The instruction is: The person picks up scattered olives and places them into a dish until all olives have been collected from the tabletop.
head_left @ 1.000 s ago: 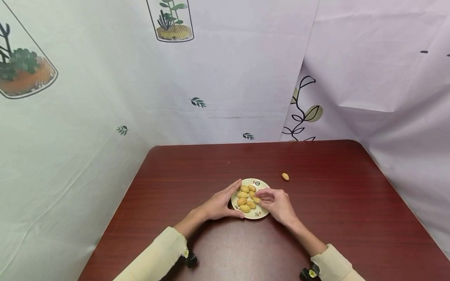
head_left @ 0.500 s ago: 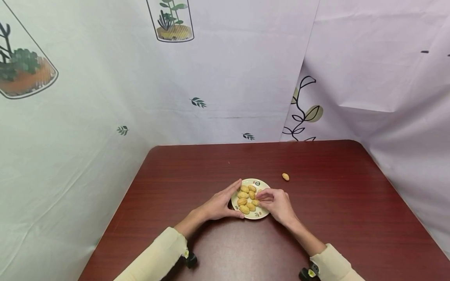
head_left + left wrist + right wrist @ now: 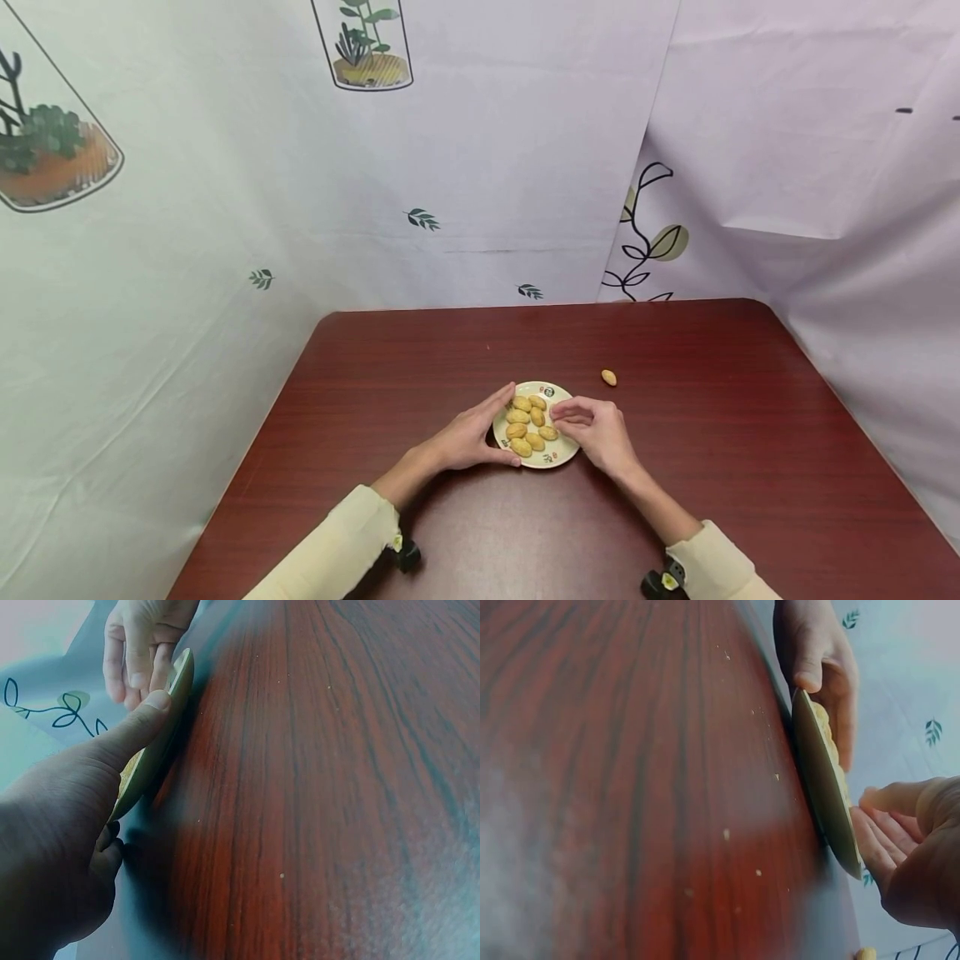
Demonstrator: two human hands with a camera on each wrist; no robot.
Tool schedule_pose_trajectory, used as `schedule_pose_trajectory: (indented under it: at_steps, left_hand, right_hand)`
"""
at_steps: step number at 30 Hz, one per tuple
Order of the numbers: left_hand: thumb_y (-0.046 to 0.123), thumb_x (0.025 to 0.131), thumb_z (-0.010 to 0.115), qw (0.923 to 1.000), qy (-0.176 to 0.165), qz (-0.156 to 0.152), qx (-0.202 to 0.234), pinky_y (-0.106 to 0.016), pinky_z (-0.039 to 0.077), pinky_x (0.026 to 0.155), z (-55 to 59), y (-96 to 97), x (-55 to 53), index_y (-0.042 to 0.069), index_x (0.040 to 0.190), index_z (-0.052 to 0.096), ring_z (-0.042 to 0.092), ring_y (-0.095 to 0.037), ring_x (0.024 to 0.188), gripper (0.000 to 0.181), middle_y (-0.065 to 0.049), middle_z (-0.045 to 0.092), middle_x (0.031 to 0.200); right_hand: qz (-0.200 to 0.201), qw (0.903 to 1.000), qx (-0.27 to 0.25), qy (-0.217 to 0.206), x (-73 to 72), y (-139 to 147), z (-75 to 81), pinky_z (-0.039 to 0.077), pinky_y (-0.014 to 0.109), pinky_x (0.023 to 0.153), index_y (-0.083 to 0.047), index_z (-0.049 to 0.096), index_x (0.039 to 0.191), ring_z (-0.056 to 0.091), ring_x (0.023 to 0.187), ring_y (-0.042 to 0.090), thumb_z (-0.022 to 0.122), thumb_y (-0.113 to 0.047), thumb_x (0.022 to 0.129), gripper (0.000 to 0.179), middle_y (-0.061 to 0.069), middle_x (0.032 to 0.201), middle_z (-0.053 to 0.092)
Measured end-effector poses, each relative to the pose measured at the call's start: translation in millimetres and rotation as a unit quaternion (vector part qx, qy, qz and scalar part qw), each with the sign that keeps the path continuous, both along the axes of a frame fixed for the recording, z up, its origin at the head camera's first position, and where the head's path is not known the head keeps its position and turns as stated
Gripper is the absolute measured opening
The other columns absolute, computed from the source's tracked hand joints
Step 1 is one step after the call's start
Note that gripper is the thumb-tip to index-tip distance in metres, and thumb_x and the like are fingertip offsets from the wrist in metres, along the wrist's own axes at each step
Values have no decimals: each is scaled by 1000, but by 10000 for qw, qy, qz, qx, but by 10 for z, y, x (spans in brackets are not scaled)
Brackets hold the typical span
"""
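Observation:
A small cream plate with printed motifs on its rim bears several oval, yellowish-tan nuts, apparently in their shells. My left hand holds the plate's left edge, the thumb along the near rim and the fingers along the far side. Over the plate's right part is my right hand, fingers bent toward the thumb; no nut shows in it. In the right wrist view a small gap parts the thumb from the other fingers, which are close to the plate's rim.
One loose nut lies on the dark red wooden table, beyond the plate to the right. Tiny pale crumbs dot the tabletop. Pale cloth with plant prints hangs behind the table and at both sides.
My right hand has drawn slightly up and right, away from the nuts. Nuts at the plate's lower right have shifted a little downward. My left hand has kept its place on the plate.

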State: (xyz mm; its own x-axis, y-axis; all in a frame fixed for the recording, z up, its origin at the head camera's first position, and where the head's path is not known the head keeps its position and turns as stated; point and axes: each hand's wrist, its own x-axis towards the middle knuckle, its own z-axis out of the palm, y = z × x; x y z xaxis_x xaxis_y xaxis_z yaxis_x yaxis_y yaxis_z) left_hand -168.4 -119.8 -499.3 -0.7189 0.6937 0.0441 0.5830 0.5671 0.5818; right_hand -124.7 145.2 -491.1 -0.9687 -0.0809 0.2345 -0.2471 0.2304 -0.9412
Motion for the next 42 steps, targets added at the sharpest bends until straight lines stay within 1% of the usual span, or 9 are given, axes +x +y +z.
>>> schedule_pose_trajectory:
  at_steps: [8,11,15,19,23,29,34,39,42]
  left_hand:
    - [51,87,88,10000,6,-3,-15,-49,31,124,-4,-1,-10,6,171,15,25,-23,159,119,-11,17,177]
    - [51,87,87,10000,-18,-6,-21,-49,31,124,0,-1,-8,6,171,15,25,-23,159,119,-11,17,177]
    - [51,87,87,10000,-53,-4,-24,-49,31,124,6,-1,-5,6,171,15,24,-22,159,119,-11,16,177]
    - [51,87,87,10000,-53,5,-30,-49,31,124,13,-2,-3,6,171,16,24,-22,159,119,-11,16,177]
    - [51,87,88,10000,-17,12,-43,-49,31,124,18,-1,-1,5,171,16,24,-22,159,119,-12,17,177]
    - [51,86,88,10000,28,5,-68,-50,31,124,23,0,1,5,171,16,24,-22,159,119,-11,17,177]
    - [51,87,87,10000,11,11,-77,-50,32,124,25,2,-2,6,171,16,24,-22,159,119,-11,17,177]
    - [52,87,87,10000,-19,28,-86,-50,31,124,22,2,-5,7,171,16,24,-21,159,119,-10,16,177]
    - [52,87,87,10000,-19,27,-92,-49,31,124,16,3,-7,7,171,16,24,-21,159,119,-10,16,178]
  right_hand:
    - [-1,9999,-147,27,-30,47,3,60,23,81,8,78,102,79,93,32,81,12,86,16,21,96,79]
    - [-28,9997,-239,31,-39,66,4,60,22,80,9,78,103,79,92,31,81,11,87,16,22,97,79]
    - [-137,9994,-316,-73,-51,100,24,59,20,77,9,78,105,79,90,22,80,12,88,18,23,98,78]
    - [-284,9991,-288,-140,-58,140,64,59,18,77,9,78,105,77,89,13,80,11,88,17,23,99,78]
    - [-353,9985,-378,-157,-73,180,93,59,18,80,11,77,107,77,91,13,79,11,89,19,25,102,78]
    - [-427,9967,-674,-175,-106,253,103,58,18,83,14,74,114,77,95,13,77,12,91,24,31,108,75]
    - [-580,9947,-829,-170,-136,323,102,58,18,84,15,72,119,76,96,9,76,12,92,27,32,112,74]
    - [-649,9922,-1053,-124,-167,388,81,58,18,86,18,69,122,75,96,4,75,14,91,33,35,117,71]
    - [-657,9908,-1178,-104,-184,427,65,58,19,86,19,67,123,76,98,8,75,16,90,34,38,119,70]
